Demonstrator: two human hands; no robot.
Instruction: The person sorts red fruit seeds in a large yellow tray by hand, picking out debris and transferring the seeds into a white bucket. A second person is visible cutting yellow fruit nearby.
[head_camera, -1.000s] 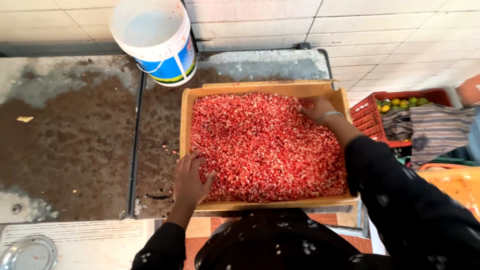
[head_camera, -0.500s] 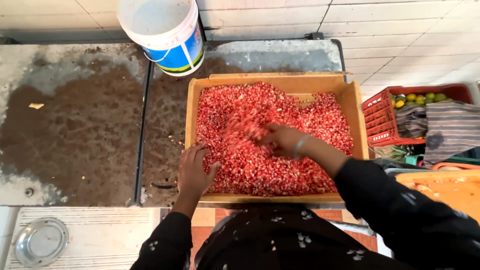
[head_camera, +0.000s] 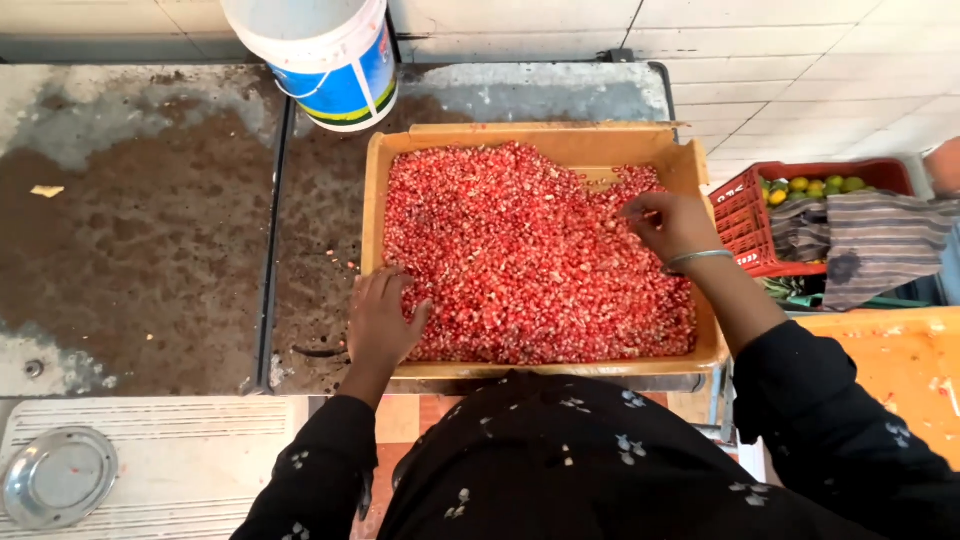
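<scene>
A shallow cardboard tray (head_camera: 560, 141) sits on the stained worktop, filled with a layer of red pomegranate seeds (head_camera: 520, 260). My left hand (head_camera: 385, 322) rests on the tray's near left corner, fingers spread over the rim and the edge of the seeds. My right hand (head_camera: 672, 224), with a metal bangle on the wrist, hovers over the seeds at the right side, fingertips pinched together close to them. Whether anything sits between those fingertips is too small to tell. Both arms wear black sleeves.
A white bucket (head_camera: 320, 55) with blue and yellow print stands behind the tray's left corner. A red crate (head_camera: 745, 215) of small green and yellow fruit with a striped cloth (head_camera: 875, 240) lies right. A round steel plate (head_camera: 55, 475) sits near left; an orange surface (head_camera: 900, 365) near right.
My right hand swept from the tray's far right corner into the middle of the seeds, then back to the right side. My left hand stayed at the near left corner.
</scene>
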